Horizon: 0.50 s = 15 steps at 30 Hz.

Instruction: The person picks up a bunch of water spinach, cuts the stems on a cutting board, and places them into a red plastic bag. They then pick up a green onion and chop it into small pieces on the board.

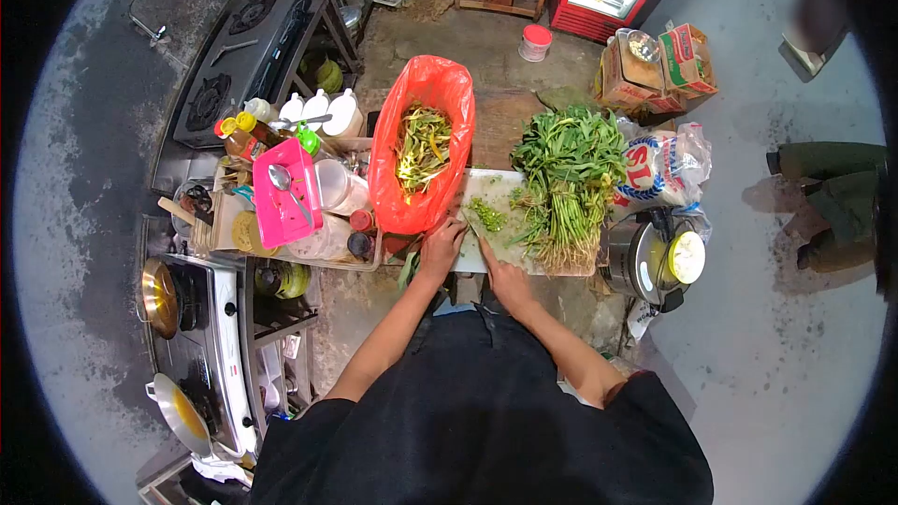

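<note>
My right hand (510,284) is wrapped round a knife (472,226), whose blade points away from me over a white cutting board (482,257). Close to the blade, at the board's left edge, my left hand (443,247) has its fingers bent together; what they hold is too small to make out. Chopped green pieces (487,214) lie on the board just beyond the knife. A large bunch of leafy greens (568,154) with long stems and pale roots covers the board's right side. Beyond my left hand stands a red plastic bag (385,145), open, with yellowed leaves and stems (423,145) inside.
To the left are a pink basket (276,189) with a spoon, bottles and jars. A rice cooker (634,257) and a plastic sack (655,164) sit at the right. Stoves (224,337) line the left wall. Another person's legs (832,192) show far right.
</note>
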{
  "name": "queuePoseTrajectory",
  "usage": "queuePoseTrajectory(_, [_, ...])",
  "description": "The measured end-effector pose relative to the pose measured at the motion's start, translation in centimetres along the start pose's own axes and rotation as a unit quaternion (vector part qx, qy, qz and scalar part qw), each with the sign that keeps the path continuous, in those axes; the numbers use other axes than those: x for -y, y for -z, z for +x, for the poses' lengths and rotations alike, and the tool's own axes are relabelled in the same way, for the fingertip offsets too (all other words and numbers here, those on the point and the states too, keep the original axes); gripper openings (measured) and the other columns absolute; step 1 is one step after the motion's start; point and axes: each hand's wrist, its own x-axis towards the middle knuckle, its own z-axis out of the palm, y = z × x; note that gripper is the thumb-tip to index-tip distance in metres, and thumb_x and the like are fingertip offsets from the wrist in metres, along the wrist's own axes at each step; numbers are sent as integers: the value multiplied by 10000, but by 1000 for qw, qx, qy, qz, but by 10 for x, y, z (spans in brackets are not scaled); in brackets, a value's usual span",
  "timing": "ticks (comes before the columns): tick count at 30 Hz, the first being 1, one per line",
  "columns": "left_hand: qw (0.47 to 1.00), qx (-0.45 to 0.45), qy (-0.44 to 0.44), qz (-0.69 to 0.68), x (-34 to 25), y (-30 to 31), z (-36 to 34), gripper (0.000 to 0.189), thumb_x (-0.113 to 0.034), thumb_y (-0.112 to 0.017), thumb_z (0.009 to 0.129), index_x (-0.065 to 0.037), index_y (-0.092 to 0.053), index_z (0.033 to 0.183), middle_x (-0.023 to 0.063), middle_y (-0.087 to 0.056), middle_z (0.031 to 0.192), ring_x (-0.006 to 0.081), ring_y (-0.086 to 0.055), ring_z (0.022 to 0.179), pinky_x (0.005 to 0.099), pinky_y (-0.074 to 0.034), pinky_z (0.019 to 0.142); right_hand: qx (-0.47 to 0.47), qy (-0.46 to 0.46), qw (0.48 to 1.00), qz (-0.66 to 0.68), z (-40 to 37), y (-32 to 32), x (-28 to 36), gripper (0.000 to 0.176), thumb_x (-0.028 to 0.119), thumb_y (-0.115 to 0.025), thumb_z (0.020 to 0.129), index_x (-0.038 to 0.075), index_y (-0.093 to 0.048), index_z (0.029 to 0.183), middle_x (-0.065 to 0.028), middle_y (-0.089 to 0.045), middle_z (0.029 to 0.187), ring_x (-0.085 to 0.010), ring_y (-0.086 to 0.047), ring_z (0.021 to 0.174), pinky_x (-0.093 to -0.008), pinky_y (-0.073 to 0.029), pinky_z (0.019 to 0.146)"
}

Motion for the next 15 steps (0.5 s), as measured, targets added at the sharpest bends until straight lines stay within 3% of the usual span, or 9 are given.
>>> queuePoseTrajectory(15, [998,25,-47,45,-3,9,-1,187,-79,-666,903,-3,-693,1072,131,-631,1025,353,-665,900,431,-524,767,-2,2,1000,-18,-5,-1,-2,754,124,-546,933,292,-219,1592,-212,-681,779,-429,-667,663,-542,-543,629])
